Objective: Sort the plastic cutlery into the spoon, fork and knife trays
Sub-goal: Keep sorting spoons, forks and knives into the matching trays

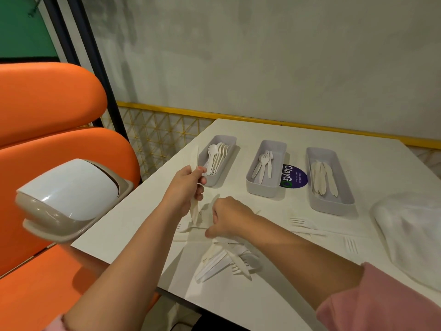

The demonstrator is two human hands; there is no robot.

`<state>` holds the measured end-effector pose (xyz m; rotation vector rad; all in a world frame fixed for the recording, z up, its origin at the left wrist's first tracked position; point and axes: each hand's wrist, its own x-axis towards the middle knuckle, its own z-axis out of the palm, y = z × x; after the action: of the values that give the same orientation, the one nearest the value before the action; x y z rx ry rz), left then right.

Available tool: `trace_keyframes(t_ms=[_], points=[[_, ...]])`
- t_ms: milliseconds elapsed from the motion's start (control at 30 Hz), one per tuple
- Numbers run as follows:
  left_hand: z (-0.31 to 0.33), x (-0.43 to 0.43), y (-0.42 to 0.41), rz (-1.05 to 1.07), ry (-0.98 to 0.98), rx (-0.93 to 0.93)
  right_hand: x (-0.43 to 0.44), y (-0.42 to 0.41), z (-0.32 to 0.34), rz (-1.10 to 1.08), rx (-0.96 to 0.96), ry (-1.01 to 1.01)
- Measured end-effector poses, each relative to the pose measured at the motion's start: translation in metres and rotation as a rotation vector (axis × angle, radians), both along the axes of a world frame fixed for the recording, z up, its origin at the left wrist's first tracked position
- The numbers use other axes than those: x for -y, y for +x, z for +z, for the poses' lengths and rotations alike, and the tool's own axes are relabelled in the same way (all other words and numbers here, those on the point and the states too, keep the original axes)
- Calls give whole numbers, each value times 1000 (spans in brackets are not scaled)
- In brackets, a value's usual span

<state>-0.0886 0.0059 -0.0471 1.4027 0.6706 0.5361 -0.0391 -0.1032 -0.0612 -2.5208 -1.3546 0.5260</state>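
So, left hand (187, 189): fingers (201, 180) curled round a long white utensil (195, 212), held roughly upright in the middle of the frame; looks like a knife, maybe more than one piece, too blurry to say
utensil's top end: sticks up just beside the left wall of the spoon tray (211, 181)
right hand (230, 217): just right of the left one and a bit lower, knuckles up, fingers curled down onto the loose cutlery; can't tell if it's actually got a piece pinched or is only touching
unsorted pile (219, 259): white knives and forks heaped on the counter (133, 225), lower centre, right under the right forearm
stray forks (301, 222): a few lying flat to the right of the hands, apart from the pile
spoon tray: leftmost of three grey trays across the middle of the frame, spoons (212, 151) stacked inside, bowls toward the wall
fork tray (261, 188): the middle one, a handful of forks (265, 161) in it, tines away from the camera
knife tray (334, 207): rightmost, knives (322, 177) lying lengthwise
purple sticker (296, 177): on the counter between the fork and knife trays
whitish plastic bag (410, 232): right edge of the frame, near the knife tray
bin with a white swing lid (69, 192): left side, against the orange seat (47, 103)
sleeves: pink, at the bottom corners
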Motion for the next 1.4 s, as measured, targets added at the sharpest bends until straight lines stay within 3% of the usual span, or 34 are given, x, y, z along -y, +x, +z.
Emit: trace_keyframes(t_ms=[233,433,600,900,1033,1233,1400], points=[[0,2,-3,-23,-15,1,-8,15,-2,-171,-121,115],[-1,3,-2,-31,-58,17,-7,33,15,-340,-205,452],[2,12,6,-108,-15,-14,-1,43,43,-348,-366,661],[4,24,11,-248,43,-64,4,48,42,-298,-546,728],[1,20,11,-239,48,-71,14,59,30,-187,-416,577],[0,18,13,-238,55,-75,31,76,7,137,-1,32],[-4,20,16,-238,58,-92,32,81,-5,216,48,-66]])
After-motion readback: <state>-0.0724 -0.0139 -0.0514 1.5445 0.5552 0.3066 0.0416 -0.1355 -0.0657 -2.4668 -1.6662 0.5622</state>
